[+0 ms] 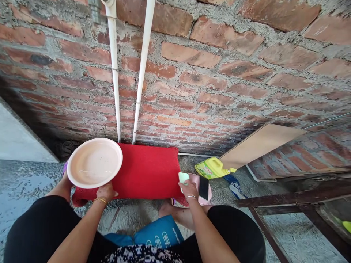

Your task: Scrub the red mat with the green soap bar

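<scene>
At the front rim of a round pale pink basin point(94, 162) is my left hand point(106, 191), its fingers closed at the edge and partly hidden beneath it. The basin, at the left end of a red cloth point(149, 171), has a small bright reflection inside. My right hand point(189, 188) grips a pale green rectangular bar point(183, 178) by the cloth's right end. Just under and beside that hand lies a pink tray point(206, 200), with a dark flat rectangular thing point(203, 187) on it.
A yellow-green jug point(212, 167) lies near a leaning board point(263, 146). Two white pipes point(140, 76) run down the brick wall point(192, 80). A blue printed bag point(159, 232) is between my legs, and a dark brown frame point(282, 193) stands at right.
</scene>
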Demonstrator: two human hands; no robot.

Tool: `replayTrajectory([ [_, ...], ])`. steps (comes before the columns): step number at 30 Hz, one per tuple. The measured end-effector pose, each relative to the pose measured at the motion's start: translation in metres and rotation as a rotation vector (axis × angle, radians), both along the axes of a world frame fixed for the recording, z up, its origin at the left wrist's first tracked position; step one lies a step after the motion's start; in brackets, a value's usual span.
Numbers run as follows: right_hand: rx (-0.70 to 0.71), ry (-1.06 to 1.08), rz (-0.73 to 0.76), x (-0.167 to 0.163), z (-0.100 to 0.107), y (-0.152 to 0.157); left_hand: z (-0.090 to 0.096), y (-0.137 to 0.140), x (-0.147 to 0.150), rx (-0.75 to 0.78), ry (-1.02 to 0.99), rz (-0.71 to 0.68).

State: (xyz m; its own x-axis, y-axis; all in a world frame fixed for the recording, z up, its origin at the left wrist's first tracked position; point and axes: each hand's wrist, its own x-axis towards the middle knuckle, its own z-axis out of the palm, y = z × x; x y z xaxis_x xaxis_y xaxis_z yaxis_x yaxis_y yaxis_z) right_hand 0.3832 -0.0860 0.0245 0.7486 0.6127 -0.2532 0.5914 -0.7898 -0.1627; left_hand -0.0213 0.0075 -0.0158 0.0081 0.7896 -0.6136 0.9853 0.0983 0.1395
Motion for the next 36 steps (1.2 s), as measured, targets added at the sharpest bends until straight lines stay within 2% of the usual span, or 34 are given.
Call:
replayTrajectory([
  [3,-0.055,0.035,-0.165,0.023,0.009,-0.011,0.000,0.000,0.001,0.002,-0.004,0.010],
  [6,-0.007,0.042,-0.119,0.003,0.008,0.000,0.002,0.001,0.002,0.004,-0.005,0.028],
  [8,0.065,0.056,0.001,-0.034,0.003,0.013,0.004,0.000,0.003,0.002,-0.011,0.031],
  [10,0.132,0.086,0.169,-0.085,-0.002,0.026,0.008,0.000,0.002,-0.015,-0.025,0.035],
  [15,0.106,0.251,0.591,-0.217,-0.013,0.041,0.019,-0.001,-0.001,-0.080,-0.051,0.058],
  [17,0.073,0.265,0.743,-0.248,-0.016,0.043,0.023,-0.002,-0.002,-0.098,-0.036,0.074],
  [19,0.043,0.245,0.852,-0.260,-0.017,0.044,0.024,-0.002,-0.003,-0.105,-0.020,0.080],
  [22,0.011,0.213,0.853,-0.240,-0.016,0.043,0.022,0.000,-0.003,-0.112,-0.005,0.072],
  [26,-0.005,0.166,0.653,-0.169,-0.010,0.033,0.015,0.003,-0.003,-0.111,0.012,0.049],
  [29,-0.017,0.120,0.435,-0.102,-0.003,0.017,0.011,0.004,-0.003,-0.089,0.020,0.022],
  [32,-0.077,0.057,0.146,-0.040,0.011,-0.002,0.010,0.003,-0.002,-0.063,0.022,0.014],
  [34,-0.134,0.022,-0.050,-0.009,0.020,-0.012,0.011,0.003,-0.002,-0.058,0.022,0.014],
  [36,-0.162,0.013,-0.207,0.007,0.028,-0.015,0.013,0.003,-0.001,-0.066,0.022,0.017],
])
